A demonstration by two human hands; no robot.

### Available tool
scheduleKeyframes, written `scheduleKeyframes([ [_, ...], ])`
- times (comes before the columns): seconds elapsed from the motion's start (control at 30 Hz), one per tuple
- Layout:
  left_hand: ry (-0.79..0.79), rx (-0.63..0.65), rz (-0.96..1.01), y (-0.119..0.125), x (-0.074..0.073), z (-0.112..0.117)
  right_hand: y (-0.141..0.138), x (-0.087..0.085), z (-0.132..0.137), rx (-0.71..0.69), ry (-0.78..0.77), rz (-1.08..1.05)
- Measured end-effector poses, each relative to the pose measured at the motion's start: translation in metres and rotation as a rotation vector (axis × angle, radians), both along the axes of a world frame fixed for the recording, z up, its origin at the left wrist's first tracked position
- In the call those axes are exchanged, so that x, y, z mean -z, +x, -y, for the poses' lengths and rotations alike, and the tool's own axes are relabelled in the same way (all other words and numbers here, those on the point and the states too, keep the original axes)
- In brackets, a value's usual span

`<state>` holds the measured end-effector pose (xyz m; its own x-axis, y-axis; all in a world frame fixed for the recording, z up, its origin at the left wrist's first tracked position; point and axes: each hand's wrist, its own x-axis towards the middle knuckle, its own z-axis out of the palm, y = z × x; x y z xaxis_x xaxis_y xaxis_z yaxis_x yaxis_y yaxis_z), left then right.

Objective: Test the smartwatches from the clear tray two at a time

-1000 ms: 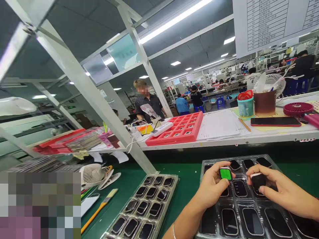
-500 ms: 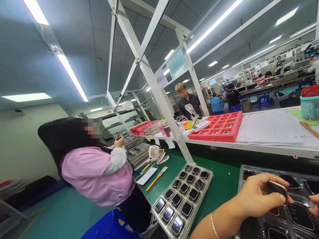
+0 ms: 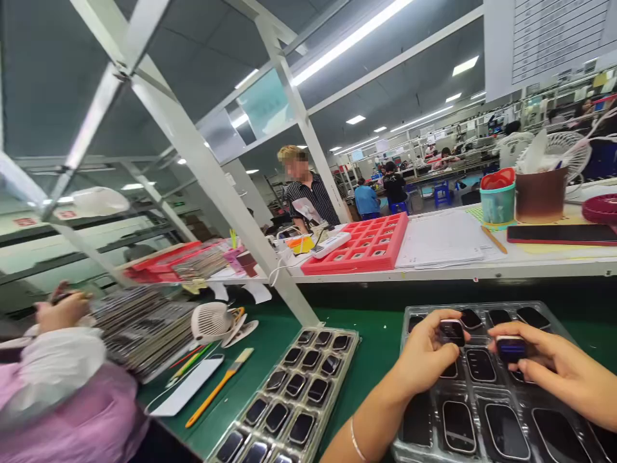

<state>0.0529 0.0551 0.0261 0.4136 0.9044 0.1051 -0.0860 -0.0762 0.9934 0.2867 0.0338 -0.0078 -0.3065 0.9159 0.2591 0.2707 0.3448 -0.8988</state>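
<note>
Green counter [image 3: 371, 334] carries a clear plastic tray [image 3: 482, 307] of black-faced watches; all positions below are given from this tray. Its lower and right edges run out of the frame. A strip of bare green counter lies left of it, and a narrow band lies along its far rim, below the white shelf [image 3: 385, 275].

Left hand [image 3: 424, 357]: fingers curled, pinching a watch [image 3: 452, 332] by its sides over the tray's middle. Right hand [image 3: 559, 373]: fingers curled, pinching a second watch [image 3: 511, 349] just beside the first, with a small gap between them.

Left of the strip sits a second tray [image 3: 332, 334] of watches, with a small fan [image 3: 212, 321] beyond it. A co-worker's hand [image 3: 62, 312] is raised farther left, well apart.
</note>
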Motion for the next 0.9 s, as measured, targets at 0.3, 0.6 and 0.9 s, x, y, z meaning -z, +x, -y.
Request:
scheduleKeyframes([
  [0.3,-0.168,0.103,0.317,-0.006,0.0,-0.006,-0.001,-0.014,-0.004,-0.174,-0.314,-0.516],
  [0.6,-0.588,0.177,0.694,-0.018,-0.008,-0.023,0.016,-0.022,-0.017,-0.32,-0.657,-0.923],
  [0.9,-0.312,0.129,0.314,-0.008,0.001,-0.016,0.009,-0.017,-0.01,-0.294,-0.468,-0.631],
])
